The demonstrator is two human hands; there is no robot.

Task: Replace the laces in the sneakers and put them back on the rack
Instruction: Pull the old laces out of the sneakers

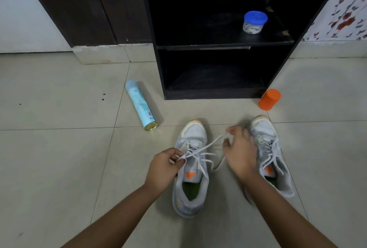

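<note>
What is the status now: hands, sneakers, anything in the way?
Left hand pinches lace; right hand, blurred, holds its far stretch. Both sneakers on floor, not on rack. Spray can, orange container beside, not between.

The sneakers (pixel 195 132) are matt grey mesh cloth with smoother pale toe caps and woven white cloth laces (pixel 208 144), on a smooth, faintly shiny tiled floor (pixel 59 158) near a glossy metal spray can (pixel 141 104), a matt orange plastic jar (pixel 269 99) and a dark matt wooden rack (pixel 218 42) holding a clear plastic tub (pixel 253 26).

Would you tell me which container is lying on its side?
The pale blue spray can on the floor; the orange container and blue-lidded jar stand upright.
</note>
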